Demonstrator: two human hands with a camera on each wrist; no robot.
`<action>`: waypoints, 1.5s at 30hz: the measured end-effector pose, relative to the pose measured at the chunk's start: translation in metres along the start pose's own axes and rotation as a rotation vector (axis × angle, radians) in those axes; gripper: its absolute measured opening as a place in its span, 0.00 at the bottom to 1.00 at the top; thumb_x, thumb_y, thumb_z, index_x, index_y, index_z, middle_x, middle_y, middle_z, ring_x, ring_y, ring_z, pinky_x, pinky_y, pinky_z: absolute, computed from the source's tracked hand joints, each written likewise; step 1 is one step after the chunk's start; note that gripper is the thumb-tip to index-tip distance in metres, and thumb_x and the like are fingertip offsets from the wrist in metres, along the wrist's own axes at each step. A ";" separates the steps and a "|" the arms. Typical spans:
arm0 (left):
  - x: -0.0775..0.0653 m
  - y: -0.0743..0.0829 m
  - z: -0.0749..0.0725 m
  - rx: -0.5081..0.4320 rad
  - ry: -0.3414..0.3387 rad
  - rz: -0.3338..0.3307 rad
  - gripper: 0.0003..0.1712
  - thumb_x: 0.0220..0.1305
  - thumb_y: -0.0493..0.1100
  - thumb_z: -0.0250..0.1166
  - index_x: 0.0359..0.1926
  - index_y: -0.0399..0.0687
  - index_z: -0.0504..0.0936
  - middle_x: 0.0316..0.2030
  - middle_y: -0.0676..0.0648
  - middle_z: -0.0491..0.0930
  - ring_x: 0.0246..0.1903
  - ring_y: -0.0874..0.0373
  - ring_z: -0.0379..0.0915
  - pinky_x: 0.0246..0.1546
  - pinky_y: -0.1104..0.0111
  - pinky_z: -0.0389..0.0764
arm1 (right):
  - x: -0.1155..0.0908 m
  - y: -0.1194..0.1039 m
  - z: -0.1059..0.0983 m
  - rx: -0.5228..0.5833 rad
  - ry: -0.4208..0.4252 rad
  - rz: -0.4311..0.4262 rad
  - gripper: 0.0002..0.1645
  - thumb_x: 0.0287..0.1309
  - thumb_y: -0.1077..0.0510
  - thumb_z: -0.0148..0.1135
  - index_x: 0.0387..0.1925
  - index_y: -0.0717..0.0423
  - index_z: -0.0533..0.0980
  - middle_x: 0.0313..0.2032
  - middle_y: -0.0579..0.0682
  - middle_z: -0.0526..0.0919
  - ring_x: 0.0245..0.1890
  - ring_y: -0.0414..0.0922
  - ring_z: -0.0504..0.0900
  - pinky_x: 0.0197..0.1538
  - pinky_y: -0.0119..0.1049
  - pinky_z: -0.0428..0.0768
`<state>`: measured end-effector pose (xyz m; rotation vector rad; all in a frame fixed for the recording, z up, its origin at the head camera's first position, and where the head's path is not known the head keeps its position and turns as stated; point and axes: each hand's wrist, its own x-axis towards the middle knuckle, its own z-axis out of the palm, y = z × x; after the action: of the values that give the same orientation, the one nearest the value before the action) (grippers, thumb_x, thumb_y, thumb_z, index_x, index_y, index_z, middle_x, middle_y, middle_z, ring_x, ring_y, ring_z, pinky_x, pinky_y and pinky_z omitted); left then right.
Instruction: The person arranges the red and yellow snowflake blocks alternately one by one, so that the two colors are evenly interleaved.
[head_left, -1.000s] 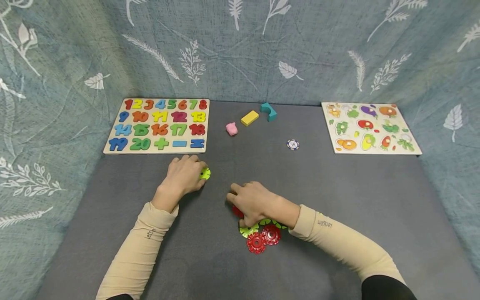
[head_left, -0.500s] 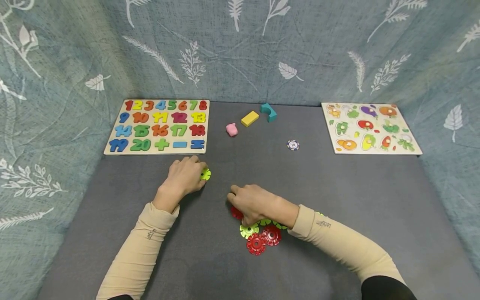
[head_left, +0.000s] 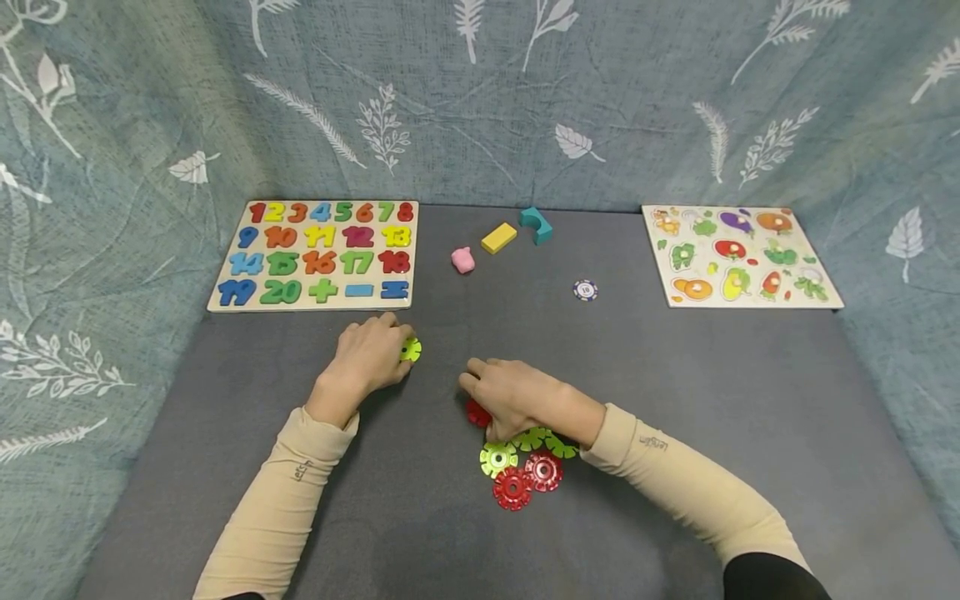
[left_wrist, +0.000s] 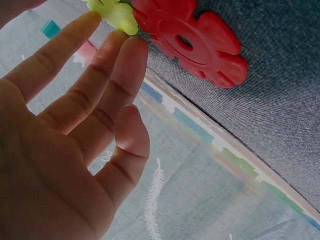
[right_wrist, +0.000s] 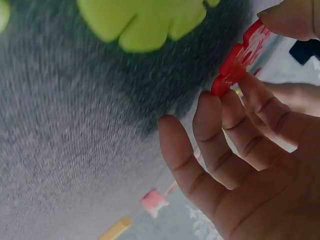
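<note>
In the head view my left hand [head_left: 367, 354] is over a yellow-green notched plastic disc [head_left: 411, 349], just in front of the number board. The left wrist view shows its fingertips on that yellow-green disc [left_wrist: 117, 15]. A red notched disc [left_wrist: 192, 45], hidden from the head view, is close beside it. My right hand [head_left: 517, 400] pinches another red notched disc [right_wrist: 240, 60] between thumb and fingertips. Below that hand lies a group of discs: a yellow-green one [head_left: 498, 458], red ones [head_left: 513, 488] [head_left: 543, 471] and more yellow-green ones partly under the wrist.
A number puzzle board [head_left: 315, 257] lies at the back left and a vegetable puzzle board [head_left: 742, 257] at the back right. Between them are a pink pig-like figure [head_left: 463, 260], a yellow block [head_left: 498, 238], a teal arch block [head_left: 536, 225] and a poker chip [head_left: 586, 290].
My right hand has shifted slightly away and to the right with the red disc, uncovering more of the yellow-green discs. The left hand has stayed in place.
</note>
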<state>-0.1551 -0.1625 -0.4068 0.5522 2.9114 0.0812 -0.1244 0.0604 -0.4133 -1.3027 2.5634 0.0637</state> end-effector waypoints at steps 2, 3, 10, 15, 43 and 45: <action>-0.001 0.000 0.000 -0.003 0.002 -0.004 0.24 0.55 0.48 0.70 0.52 0.43 0.81 0.44 0.40 0.79 0.39 0.45 0.76 0.35 0.53 0.76 | 0.003 0.004 -0.002 0.003 0.005 0.006 0.33 0.36 0.45 0.72 0.45 0.53 0.72 0.40 0.48 0.74 0.35 0.44 0.77 0.44 0.39 0.80; -0.001 0.000 0.000 -0.005 0.002 -0.005 0.24 0.56 0.48 0.69 0.52 0.43 0.81 0.44 0.40 0.79 0.39 0.45 0.75 0.35 0.52 0.76 | 0.004 0.006 -0.003 0.008 0.009 0.008 0.33 0.36 0.45 0.72 0.45 0.54 0.72 0.39 0.48 0.74 0.35 0.44 0.77 0.44 0.39 0.80; -0.002 0.002 0.001 -0.033 0.016 -0.013 0.22 0.56 0.46 0.69 0.51 0.43 0.82 0.42 0.41 0.77 0.38 0.46 0.73 0.35 0.52 0.77 | 0.022 0.023 -0.009 0.059 0.025 0.036 0.33 0.39 0.47 0.71 0.48 0.55 0.72 0.41 0.49 0.75 0.36 0.44 0.76 0.45 0.40 0.79; -0.002 0.002 0.003 -0.040 0.018 -0.026 0.22 0.56 0.46 0.69 0.51 0.43 0.82 0.41 0.41 0.77 0.38 0.46 0.72 0.34 0.52 0.78 | 0.039 0.030 -0.014 0.114 0.007 0.061 0.34 0.43 0.47 0.71 0.52 0.55 0.72 0.44 0.50 0.75 0.38 0.44 0.76 0.46 0.40 0.79; -0.005 0.004 0.002 -0.011 0.015 -0.038 0.21 0.56 0.46 0.69 0.50 0.45 0.82 0.41 0.42 0.77 0.37 0.47 0.72 0.32 0.53 0.79 | 0.090 0.036 -0.023 0.219 0.017 0.133 0.27 0.47 0.49 0.71 0.48 0.55 0.75 0.42 0.50 0.77 0.38 0.44 0.76 0.46 0.36 0.78; -0.005 0.004 0.003 -0.011 0.013 -0.037 0.21 0.56 0.46 0.69 0.50 0.45 0.82 0.41 0.42 0.77 0.37 0.47 0.72 0.33 0.53 0.79 | 0.091 0.036 -0.024 0.220 0.011 0.132 0.27 0.48 0.49 0.70 0.49 0.55 0.75 0.43 0.50 0.77 0.39 0.44 0.76 0.47 0.35 0.78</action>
<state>-0.1489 -0.1609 -0.4083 0.4973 2.9311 0.0958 -0.2090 0.0064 -0.4164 -1.0565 2.5761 -0.1959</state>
